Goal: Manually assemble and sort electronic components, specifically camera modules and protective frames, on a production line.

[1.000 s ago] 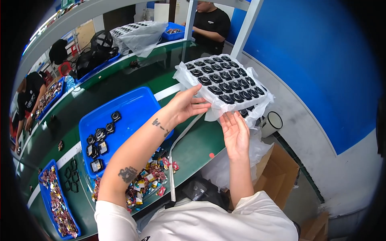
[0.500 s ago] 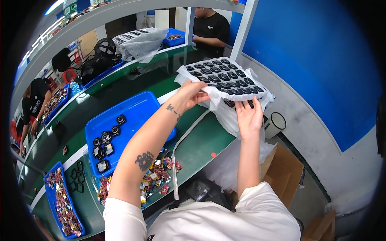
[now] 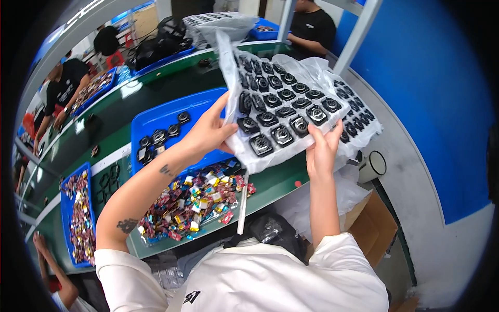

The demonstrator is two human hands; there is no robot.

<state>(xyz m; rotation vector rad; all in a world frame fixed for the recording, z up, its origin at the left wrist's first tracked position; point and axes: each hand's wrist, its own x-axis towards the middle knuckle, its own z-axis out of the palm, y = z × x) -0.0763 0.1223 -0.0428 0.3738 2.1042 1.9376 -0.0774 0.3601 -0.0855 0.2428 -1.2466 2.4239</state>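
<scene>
Both my hands carry a white, film-lined tray (image 3: 248, 160) with rows of black square camera-like units (image 3: 282, 135), each with a round lens-like ring. My left hand (image 3: 212, 127) is closed on its left edge, thumb on the near side. At the near right edge, my right hand (image 3: 323, 148) grips with its thumb on top and fingers partly hidden beneath. The tray is tilted, its far left side raised. Behind it on the right, a second white tray (image 3: 372, 131) of similar black units rests on the stack. Left of it, a blue tray (image 3: 200, 100) holds several black units.
A heap of small colourful electronic parts (image 3: 195, 203) lies on the green bench (image 3: 275, 182). Further left are black frames (image 3: 110, 182) and a narrow blue tray (image 3: 64, 210) of parts. A bin (image 3: 372, 165) and cardboard box (image 3: 374, 223) stand at right. Co-workers sit across the belt.
The tray of black units has come up off the stack, toward me and to the left, and tilted. A second tray now shows behind it. Both hands keep their hold.
</scene>
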